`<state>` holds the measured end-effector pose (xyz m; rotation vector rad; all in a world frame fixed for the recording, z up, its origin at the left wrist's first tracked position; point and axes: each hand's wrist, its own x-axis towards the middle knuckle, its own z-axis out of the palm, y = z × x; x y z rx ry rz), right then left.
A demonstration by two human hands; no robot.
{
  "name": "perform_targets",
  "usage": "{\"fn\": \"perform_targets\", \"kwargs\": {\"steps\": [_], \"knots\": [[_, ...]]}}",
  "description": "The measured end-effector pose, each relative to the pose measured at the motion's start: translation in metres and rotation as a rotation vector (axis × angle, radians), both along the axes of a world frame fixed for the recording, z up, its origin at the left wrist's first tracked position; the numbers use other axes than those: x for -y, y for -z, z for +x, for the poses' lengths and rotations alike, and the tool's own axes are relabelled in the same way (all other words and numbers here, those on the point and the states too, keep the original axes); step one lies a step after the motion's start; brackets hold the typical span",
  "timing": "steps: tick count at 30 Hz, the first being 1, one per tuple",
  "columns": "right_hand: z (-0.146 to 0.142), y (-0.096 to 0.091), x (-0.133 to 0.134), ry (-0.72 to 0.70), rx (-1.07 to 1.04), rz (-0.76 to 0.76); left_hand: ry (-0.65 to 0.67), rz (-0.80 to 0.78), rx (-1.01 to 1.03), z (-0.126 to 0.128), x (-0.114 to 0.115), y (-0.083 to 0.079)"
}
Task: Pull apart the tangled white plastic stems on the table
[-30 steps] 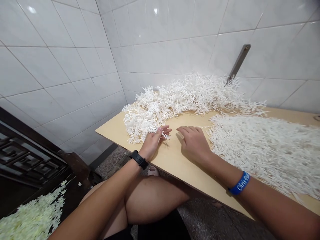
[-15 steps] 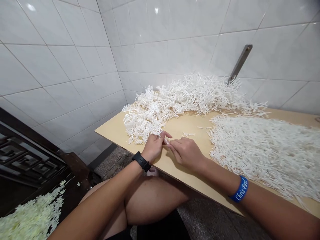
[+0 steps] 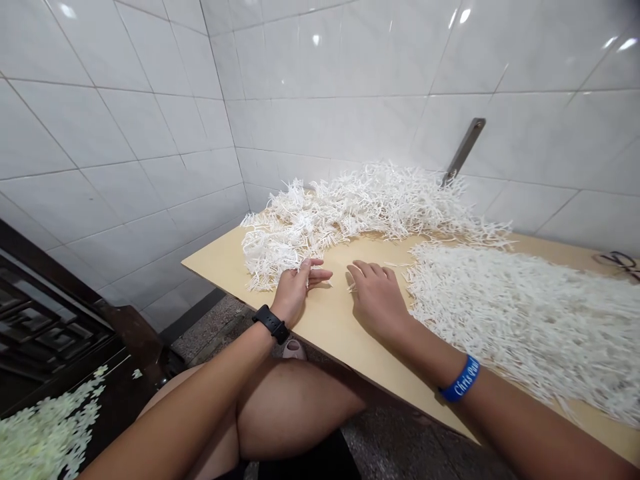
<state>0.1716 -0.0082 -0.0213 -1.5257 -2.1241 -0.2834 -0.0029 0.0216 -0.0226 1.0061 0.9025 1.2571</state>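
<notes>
A light wooden board [image 3: 345, 330] lies across in front of my knees. On its far left sits a tangled heap of white branched plastic pieces [image 3: 350, 207]. A flatter spread of loose white sticks [image 3: 510, 313] covers the right side. My left hand [image 3: 296, 288], with a black watch on the wrist, rests at the heap's near edge, its fingers stretched out and touching the white pieces. My right hand [image 3: 376, 298], a blue wristband behind it, lies palm down on the bare board between the two piles, fingers flat, with a small white piece at its fingertips.
White tiled walls meet in a corner behind the board. A grey metal bracket [image 3: 463, 150] leans on the wall above the heap. Pale yellow flower-shaped pieces [image 3: 45, 433] lie low at the left by dark wooden furniture [image 3: 55, 320]. A dark object [image 3: 617, 261] sits at the far right.
Half a second ago both hands met in a pinch at the heap's edge. They have since parted, and the right hand has moved right and flattened onto the board.
</notes>
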Motion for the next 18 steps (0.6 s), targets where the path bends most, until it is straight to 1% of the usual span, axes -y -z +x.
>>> {"fn": "perform_targets", "kwargs": {"steps": [1, 3, 5, 6, 7, 8, 9, 10, 11, 12, 13, 14, 15, 17, 18], "knots": [[-0.002, 0.000, 0.002, -0.036, -0.066, 0.002, -0.012, 0.006, 0.003, 0.000, 0.000, 0.000], [-0.010, 0.000, 0.008, -0.189, -0.262, -0.046, -0.043, 0.017, 0.008, -0.001, 0.000, 0.000], [-0.022, 0.005, 0.011, -0.364, -0.511, -0.202, -0.062, 0.024, 0.005, -0.002, 0.001, 0.000], [-0.026, 0.008, 0.009, -0.405, -0.643, -0.298, -0.064, 0.027, 0.003, -0.002, 0.001, 0.000], [-0.028, 0.012, 0.006, -0.389, -0.775, -0.384, -0.062, 0.027, 0.003, -0.003, 0.001, 0.000], [-0.027, 0.016, 0.000, -0.317, -0.899, -0.438, -0.062, 0.023, 0.006, -0.002, 0.001, 0.000], [-0.023, 0.019, -0.007, -0.196, -1.010, -0.450, -0.063, 0.020, 0.012, -0.002, 0.001, -0.001], [-0.016, 0.021, -0.015, -0.046, -1.094, -0.424, -0.062, 0.015, 0.018, -0.002, 0.002, -0.001], [-0.007, 0.022, -0.022, 0.099, -1.136, -0.377, -0.063, 0.010, 0.022, -0.002, 0.002, -0.001], [0.003, 0.021, -0.027, 0.216, -1.138, -0.321, -0.063, 0.008, 0.023, -0.002, 0.002, -0.002], [0.012, 0.019, -0.031, 0.287, -1.116, -0.262, -0.063, 0.007, 0.025, -0.002, 0.003, -0.002], [0.020, 0.016, -0.032, 0.315, -1.082, -0.204, -0.064, 0.008, 0.026, -0.002, 0.003, -0.002], [0.024, 0.013, -0.032, 0.307, -1.046, -0.146, -0.068, 0.010, 0.027, -0.002, 0.003, -0.002], [0.021, 0.008, -0.024, 0.203, -0.990, -0.083, -0.090, 0.025, 0.025, -0.003, 0.003, -0.002], [0.014, 0.006, -0.019, 0.117, -0.978, -0.101, -0.107, 0.039, 0.021, -0.003, 0.002, -0.002]]}}
